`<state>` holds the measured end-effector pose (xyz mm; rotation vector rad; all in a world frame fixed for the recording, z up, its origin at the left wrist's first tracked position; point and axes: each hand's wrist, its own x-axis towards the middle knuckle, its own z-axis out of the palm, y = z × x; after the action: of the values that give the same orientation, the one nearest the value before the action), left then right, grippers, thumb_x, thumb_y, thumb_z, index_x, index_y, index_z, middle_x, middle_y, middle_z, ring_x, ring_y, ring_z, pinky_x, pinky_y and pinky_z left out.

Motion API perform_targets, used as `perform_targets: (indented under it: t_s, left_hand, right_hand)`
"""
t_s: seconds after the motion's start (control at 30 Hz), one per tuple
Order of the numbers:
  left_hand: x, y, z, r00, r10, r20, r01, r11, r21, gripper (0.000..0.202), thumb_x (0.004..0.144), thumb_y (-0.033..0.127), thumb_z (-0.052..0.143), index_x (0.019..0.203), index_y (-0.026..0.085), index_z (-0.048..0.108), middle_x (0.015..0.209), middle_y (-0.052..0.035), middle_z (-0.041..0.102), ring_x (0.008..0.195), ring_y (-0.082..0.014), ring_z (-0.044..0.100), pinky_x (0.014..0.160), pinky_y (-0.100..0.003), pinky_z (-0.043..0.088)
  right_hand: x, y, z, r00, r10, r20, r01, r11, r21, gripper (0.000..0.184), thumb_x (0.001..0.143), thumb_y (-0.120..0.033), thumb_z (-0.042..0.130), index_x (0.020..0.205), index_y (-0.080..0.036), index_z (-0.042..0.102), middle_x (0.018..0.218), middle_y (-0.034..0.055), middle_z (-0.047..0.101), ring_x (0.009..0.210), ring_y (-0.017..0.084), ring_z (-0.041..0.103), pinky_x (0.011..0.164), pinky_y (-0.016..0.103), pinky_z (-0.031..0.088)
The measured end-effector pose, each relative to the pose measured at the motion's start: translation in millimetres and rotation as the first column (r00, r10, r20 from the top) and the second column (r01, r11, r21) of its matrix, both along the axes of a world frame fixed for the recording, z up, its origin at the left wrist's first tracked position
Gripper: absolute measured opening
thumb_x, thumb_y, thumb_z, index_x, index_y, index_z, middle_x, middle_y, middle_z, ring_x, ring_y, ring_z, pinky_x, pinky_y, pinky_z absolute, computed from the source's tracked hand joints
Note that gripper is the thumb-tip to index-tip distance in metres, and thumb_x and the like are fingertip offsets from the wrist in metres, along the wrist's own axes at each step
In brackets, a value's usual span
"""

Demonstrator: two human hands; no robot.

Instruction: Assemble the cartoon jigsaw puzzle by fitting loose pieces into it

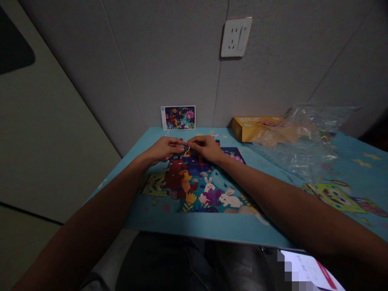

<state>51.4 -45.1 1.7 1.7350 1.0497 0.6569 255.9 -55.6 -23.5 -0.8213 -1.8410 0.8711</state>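
Note:
A colourful jigsaw puzzle [200, 182] with a bear and white rabbits lies on the blue table [157, 220]. My left hand [165, 148] and my right hand [206, 148] meet at the puzzle's far edge. Their fingertips pinch together on a small puzzle piece [185, 151] between them. Both forearms stretch out over the table, the right one crossing the puzzle's right side.
A reference picture card [178, 117] leans on the wall at the back. A yellow box [254, 127] and a crumpled clear plastic bag [306, 139] lie at the right. A wall socket [235, 37] is above. A white paper [309, 270] lies near my lap.

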Motion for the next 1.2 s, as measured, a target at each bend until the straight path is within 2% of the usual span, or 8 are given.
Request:
perform_targets:
  t_s: [0.13,0.33,0.6,0.7,0.87,0.97,1.1,1.2]
  left_hand:
    - [1,-1,3.0,0.996,0.039,-0.079,-0.034,0.998,0.055,0.024,0.074,0.023,0.074,0.094,0.010,0.069,0.074,-0.0014,0.066,0.033,-0.0004,0.036,0.033,-0.018,0.023]
    - [-1,-4,8.9,0.993,-0.047,-0.113,0.048,0.999,0.012,0.022,0.073,0.023,0.075,0.090,0.011,0.068,0.064,0.0016,0.063,0.031,-0.0006,0.035,0.033,-0.018,0.022]
    - [-5,-4,14.3,0.995,-0.052,-0.083,0.054,0.998,0.026,0.021,0.065,0.025,0.080,0.075,0.012,0.066,0.048,0.0044,0.055,0.030,-0.0009,0.034,0.032,-0.016,0.020]
    - [-10,-3,14.2,0.994,-0.100,-0.043,0.099,0.995,-0.017,0.024,0.064,0.028,0.082,0.072,0.012,0.065,0.046,0.0048,0.053,0.029,-0.0008,0.033,0.032,-0.016,0.020]
    - [-20,5,9.7,0.989,-0.104,0.103,0.117,0.985,-0.124,0.030,0.069,0.040,0.076,0.075,0.013,0.065,0.065,-0.0025,0.067,0.029,0.0000,0.031,0.030,-0.018,0.014]
    - [-19,6,5.4,0.987,-0.158,0.016,0.158,0.980,-0.120,0.031,0.073,0.039,0.074,0.085,0.012,0.069,0.074,-0.0052,0.071,0.031,-0.0004,0.034,0.031,-0.019,0.017]
    - [-14,4,1.1,0.971,-0.224,-0.080,0.215,0.971,-0.104,0.031,0.077,0.040,0.070,0.091,0.012,0.072,0.089,-0.0089,0.073,0.032,-0.0004,0.037,0.032,-0.019,0.021]
    - [-13,5,-1.3,0.969,-0.234,-0.077,0.227,0.970,-0.088,0.029,0.080,0.039,0.068,0.091,0.013,0.072,0.097,-0.0107,0.073,0.033,0.0000,0.037,0.032,-0.019,0.021]
  right_hand:
    - [3,0,-1.6,0.997,0.017,-0.080,-0.026,0.992,-0.124,0.029,0.071,-0.037,0.068,0.084,-0.012,0.066,0.065,0.0020,0.065,0.055,0.012,0.054,0.052,0.022,0.041]
    - [2,-1,-5.1,0.993,0.092,-0.070,-0.106,0.963,-0.247,0.035,0.066,-0.032,0.070,0.094,-0.014,0.060,0.056,-0.0051,0.059,0.043,0.007,0.039,0.041,0.019,0.031]
    - [0,-2,0.2,0.995,0.101,0.019,-0.093,0.964,-0.250,0.038,0.068,-0.037,0.068,0.095,-0.010,0.066,0.058,-0.0037,0.057,0.048,0.007,0.041,0.047,0.021,0.029]
    - [-3,-7,12.7,0.983,0.137,0.124,-0.100,0.958,-0.268,0.028,0.071,-0.037,0.068,0.078,-0.011,0.065,0.055,-0.0048,0.051,0.048,0.007,0.037,0.048,0.022,0.025]
    - [-21,-33,39.1,0.823,0.424,0.378,-0.316,0.895,-0.315,0.025,0.079,-0.029,0.064,0.060,-0.014,0.056,0.052,-0.0048,0.050,0.048,0.006,0.037,0.049,0.022,0.026]
    - [-40,-55,40.2,0.679,0.567,0.466,-0.412,0.820,-0.397,0.020,0.080,-0.027,0.065,0.067,-0.014,0.060,0.056,-0.0043,0.056,0.050,0.007,0.046,0.050,0.021,0.031]
    - [-61,-74,31.8,0.649,0.450,0.614,-0.425,0.883,-0.199,0.023,0.081,-0.025,0.067,0.063,-0.013,0.059,0.058,-0.0025,0.057,0.054,0.008,0.048,0.053,0.022,0.031]
    - [-65,-79,30.0,0.663,0.349,0.663,-0.368,0.922,-0.118,0.017,0.082,-0.027,0.068,0.074,-0.012,0.066,0.065,-0.0004,0.062,0.056,0.009,0.049,0.053,0.023,0.029]
